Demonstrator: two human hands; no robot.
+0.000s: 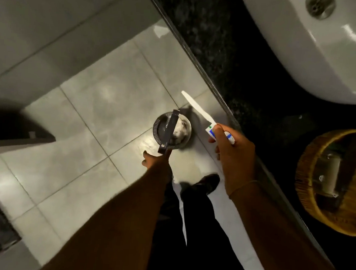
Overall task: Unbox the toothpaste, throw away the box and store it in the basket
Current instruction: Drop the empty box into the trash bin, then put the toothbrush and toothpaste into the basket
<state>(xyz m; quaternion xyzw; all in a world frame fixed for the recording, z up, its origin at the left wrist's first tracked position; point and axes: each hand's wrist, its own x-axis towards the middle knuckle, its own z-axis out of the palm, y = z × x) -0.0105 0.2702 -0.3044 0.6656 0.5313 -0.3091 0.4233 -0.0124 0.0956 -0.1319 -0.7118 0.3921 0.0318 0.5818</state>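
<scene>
Pale glossy floor tiles (91, 112) fill the left and middle of the view, and a dark speckled counter (229, 60) runs diagonally across the right. A white sink (315, 59) sits at the counter's upper right, and a round woven basket (307, 184) rests on the counter at the right edge, holding a few small items too dim to tell. On the floor stands a small round metal bin (172, 132), its lid tilted up on edge, with something pale inside. The left hand (153, 159) reaches down to the bin's near rim; whether its fingers grip anything cannot be told. The right hand (232, 152), above the counter's edge, is closed around the toothpaste tube (197, 109). The tube is white, with blue and green print near the held end. Its long axis runs diagonally, the flat crimped end pointing up and left, away from the basket.
</scene>
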